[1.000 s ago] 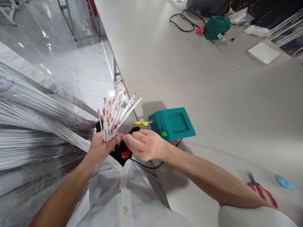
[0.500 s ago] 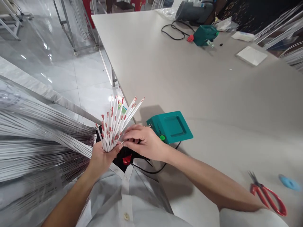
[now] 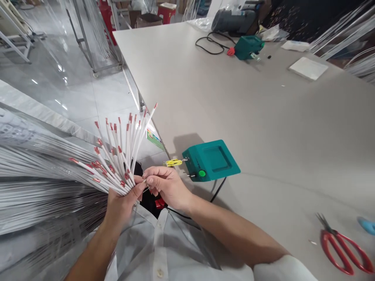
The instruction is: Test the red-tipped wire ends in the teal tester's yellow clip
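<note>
A fanned bundle of white wires (image 3: 128,150) with bare copper-red ends is gripped in my left hand (image 3: 120,207), the tips pointing up and outward. Close against its thumb, my right hand (image 3: 170,189) pinches a wire end between thumb and fingertips; the fingers hide most of it. Right of these hands, on the table edge, sits a green box-shaped machine (image 3: 216,160) with a green button. A yellow-and-black piece (image 3: 173,162) sticks out of its left side on a metal shaft.
Red-handled scissors (image 3: 336,242) and a blue object (image 3: 366,225) lie at the table's right. A second green machine (image 3: 249,47), a black cable (image 3: 209,43) and a white block (image 3: 308,68) are farther back. Long wire bundles (image 3: 52,183) fill the left side.
The wire bundle has tipped left and its ends have spread apart. My right hand has moved slightly down and left, away from the green machine, uncovering the yellow piece.
</note>
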A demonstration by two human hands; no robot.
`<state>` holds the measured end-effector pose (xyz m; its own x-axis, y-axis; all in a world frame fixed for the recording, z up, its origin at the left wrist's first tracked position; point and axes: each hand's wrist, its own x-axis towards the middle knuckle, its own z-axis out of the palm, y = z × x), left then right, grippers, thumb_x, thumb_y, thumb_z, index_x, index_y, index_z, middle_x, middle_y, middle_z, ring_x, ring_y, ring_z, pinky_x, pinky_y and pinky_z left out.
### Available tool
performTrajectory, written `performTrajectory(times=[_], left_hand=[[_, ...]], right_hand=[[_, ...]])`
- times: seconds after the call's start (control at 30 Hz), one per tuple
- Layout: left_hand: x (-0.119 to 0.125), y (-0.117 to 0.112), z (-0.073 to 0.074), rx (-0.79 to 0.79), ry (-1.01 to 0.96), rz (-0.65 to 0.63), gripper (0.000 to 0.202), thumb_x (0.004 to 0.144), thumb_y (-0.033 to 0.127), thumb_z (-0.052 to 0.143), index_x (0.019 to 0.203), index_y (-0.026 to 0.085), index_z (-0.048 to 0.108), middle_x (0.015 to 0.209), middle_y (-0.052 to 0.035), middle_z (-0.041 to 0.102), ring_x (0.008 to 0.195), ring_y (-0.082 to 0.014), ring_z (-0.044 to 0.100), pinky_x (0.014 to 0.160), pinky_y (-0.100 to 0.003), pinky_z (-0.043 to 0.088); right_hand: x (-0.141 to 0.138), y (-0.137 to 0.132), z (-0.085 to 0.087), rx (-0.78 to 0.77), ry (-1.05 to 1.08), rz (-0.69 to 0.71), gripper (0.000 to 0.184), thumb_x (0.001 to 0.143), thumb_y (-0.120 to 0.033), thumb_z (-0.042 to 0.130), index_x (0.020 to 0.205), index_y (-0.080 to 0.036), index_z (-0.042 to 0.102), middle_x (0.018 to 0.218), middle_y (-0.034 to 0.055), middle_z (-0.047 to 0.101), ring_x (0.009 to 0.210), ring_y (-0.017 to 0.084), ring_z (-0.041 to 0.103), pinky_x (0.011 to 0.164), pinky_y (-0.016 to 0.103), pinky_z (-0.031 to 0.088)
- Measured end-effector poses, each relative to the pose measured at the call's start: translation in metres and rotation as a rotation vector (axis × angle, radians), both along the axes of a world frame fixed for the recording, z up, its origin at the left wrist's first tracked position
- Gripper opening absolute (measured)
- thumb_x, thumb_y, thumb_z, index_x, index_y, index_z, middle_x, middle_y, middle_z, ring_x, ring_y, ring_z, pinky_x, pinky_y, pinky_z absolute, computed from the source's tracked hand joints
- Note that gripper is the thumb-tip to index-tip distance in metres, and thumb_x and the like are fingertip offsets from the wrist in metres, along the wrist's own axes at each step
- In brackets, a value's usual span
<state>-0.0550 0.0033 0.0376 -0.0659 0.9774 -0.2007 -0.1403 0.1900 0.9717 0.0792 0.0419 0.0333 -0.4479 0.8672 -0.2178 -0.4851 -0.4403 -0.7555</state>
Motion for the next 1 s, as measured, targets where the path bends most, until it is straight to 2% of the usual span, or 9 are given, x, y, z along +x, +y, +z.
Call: performTrajectory(times=[0.13, 0.3, 0.4, 0.57, 0.67, 0.8, 0.87, 0.9, 1.0], left_hand=[[0.003, 0.0, -0.006, 0.02, -0.165, 0.081, 0.001, 0.071, 0.019, 0.066, 0.072, 0.018, 0.066, 0.055, 0.0037, 0.056, 0.048, -0.0071, 0.046, 0.046, -0.021, 0.036], [0.007, -0.002, -0.013, -0.02, -0.201, 0.119, 0.004, 0.072, 0.017, 0.065, 0.075, 0.018, 0.066, 0.055, 0.0035, 0.056, 0.051, -0.0078, 0.048, 0.05, -0.021, 0.039], [0.008, -0.003, -0.015, -0.027, -0.236, 0.141, 0.006, 0.07, 0.017, 0.067, 0.075, 0.02, 0.066, 0.054, 0.0045, 0.056, 0.051, -0.0073, 0.048, 0.05, -0.021, 0.04], [0.008, -0.007, -0.016, -0.041, -0.177, 0.133, 0.004, 0.071, 0.02, 0.066, 0.076, 0.019, 0.066, 0.054, 0.0039, 0.058, 0.05, -0.007, 0.048, 0.048, -0.02, 0.038], [0.006, -0.008, -0.015, -0.065, -0.108, 0.101, 0.006, 0.073, 0.022, 0.064, 0.078, 0.018, 0.066, 0.058, 0.0023, 0.06, 0.049, -0.0073, 0.049, 0.048, -0.021, 0.039], [0.004, -0.007, -0.011, -0.099, -0.016, 0.054, 0.01, 0.072, 0.024, 0.065, 0.077, 0.016, 0.066, 0.06, 0.0005, 0.061, 0.047, -0.0071, 0.049, 0.047, -0.02, 0.039], [0.004, -0.007, -0.009, -0.116, 0.054, 0.045, 0.01, 0.071, 0.025, 0.065, 0.074, 0.015, 0.067, 0.054, 0.0015, 0.059, 0.047, -0.0073, 0.049, 0.047, -0.02, 0.039], [0.004, -0.007, -0.008, -0.122, 0.087, 0.049, 0.01, 0.071, 0.025, 0.066, 0.073, 0.015, 0.067, 0.051, 0.0025, 0.056, 0.046, -0.0073, 0.048, 0.046, -0.019, 0.038], [0.009, -0.006, -0.004, -0.113, 0.168, 0.072, 0.012, 0.07, 0.026, 0.065, 0.071, 0.015, 0.068, 0.046, 0.0037, 0.052, 0.044, -0.0074, 0.046, 0.045, -0.019, 0.037]], right_hand=[[-0.012, -0.009, -0.002, -0.206, 0.144, -0.069, 0.015, 0.061, -0.028, 0.075, 0.068, -0.016, 0.068, 0.045, -0.0062, 0.048, 0.039, 0.002, 0.037, 0.036, 0.015, 0.025], [-0.014, -0.011, -0.006, -0.212, 0.203, -0.051, 0.015, 0.063, -0.029, 0.074, 0.07, -0.017, 0.069, 0.041, -0.0075, 0.043, 0.037, 0.001, 0.032, 0.036, 0.015, 0.021], [-0.013, -0.011, -0.009, -0.153, 0.15, -0.081, 0.012, 0.065, -0.028, 0.073, 0.07, -0.017, 0.07, 0.046, -0.0059, 0.049, 0.038, 0.001, 0.034, 0.037, 0.016, 0.023], [-0.006, -0.006, -0.004, 0.061, -0.029, -0.134, 0.007, 0.068, -0.025, 0.069, 0.068, -0.018, 0.07, 0.073, -0.0005, 0.063, 0.046, 0.004, 0.047, 0.042, 0.018, 0.037], [-0.002, -0.002, -0.001, 0.175, -0.141, -0.139, 0.007, 0.068, -0.023, 0.068, 0.065, -0.017, 0.068, 0.072, -0.0001, 0.064, 0.052, 0.007, 0.054, 0.049, 0.021, 0.045], [0.001, -0.004, -0.003, 0.23, -0.301, -0.142, 0.012, 0.073, -0.024, 0.064, 0.065, -0.016, 0.065, 0.059, -0.0017, 0.059, 0.052, 0.01, 0.057, 0.052, 0.023, 0.048], [0.003, -0.006, -0.006, 0.383, -0.456, -0.16, 0.017, 0.078, -0.024, 0.058, 0.064, -0.016, 0.062, 0.057, -0.0009, 0.059, 0.055, 0.011, 0.058, 0.054, 0.023, 0.048], [0.005, -0.007, -0.007, 0.52, -0.559, -0.181, 0.019, 0.081, -0.022, 0.054, 0.064, -0.016, 0.062, 0.059, 0.0003, 0.06, 0.059, 0.011, 0.058, 0.056, 0.023, 0.047], [0.012, -0.005, -0.009, 1.072, -0.895, -0.266, 0.02, 0.083, -0.016, 0.046, 0.071, -0.015, 0.062, 0.07, 0.0043, 0.063, 0.066, 0.013, 0.057, 0.061, 0.024, 0.046]])
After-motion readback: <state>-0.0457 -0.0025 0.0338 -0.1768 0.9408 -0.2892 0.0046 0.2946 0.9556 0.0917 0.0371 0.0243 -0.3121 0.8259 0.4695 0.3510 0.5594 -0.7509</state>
